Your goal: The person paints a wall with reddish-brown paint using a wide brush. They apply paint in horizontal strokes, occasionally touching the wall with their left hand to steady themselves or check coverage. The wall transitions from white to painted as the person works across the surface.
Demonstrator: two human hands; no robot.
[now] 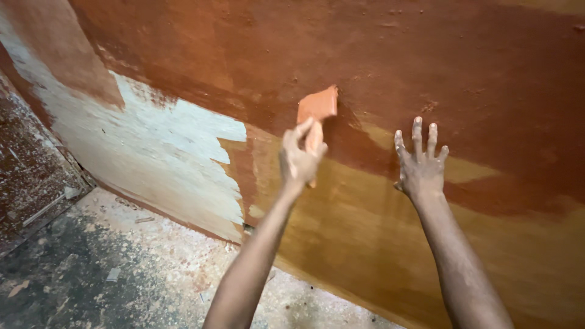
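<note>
The left hand (300, 159) is gripping a small flat scraper blade (317, 105), coated in the same red-brown paste as the wall (475, 67). The fingers are closing round the handle, with the thumb lying up along it, so the hand is closed on the tool. The blade is sitting against the wall just above the hand, near the line where the dark red-brown coat is meeting a lighter ochre band.

The right hand (420, 167) is holding nothing. It is lying flat and spread, fingers pointing up the wall, palm pressing on the ochre area well to the right of the blade.

The tool's long axis is running nearly upright, leaning slightly to the right. The handle end is pointing down toward the floor (91, 268) and the broad blade edge is pointing up and a little right.

To the left, a pale unpainted patch (152, 158) is showing where the coating is missing, reaching down to the foot of the wall. The floor below is dusty and speckled with pale debris.

What could go wrong, as I judge it: the flat right palm may be smearing or printing the wet-looking surface. The blade, if tilting onto a corner, could be gouging a streak through the coat. Paste may also be dripping onto the forearm below.
</note>
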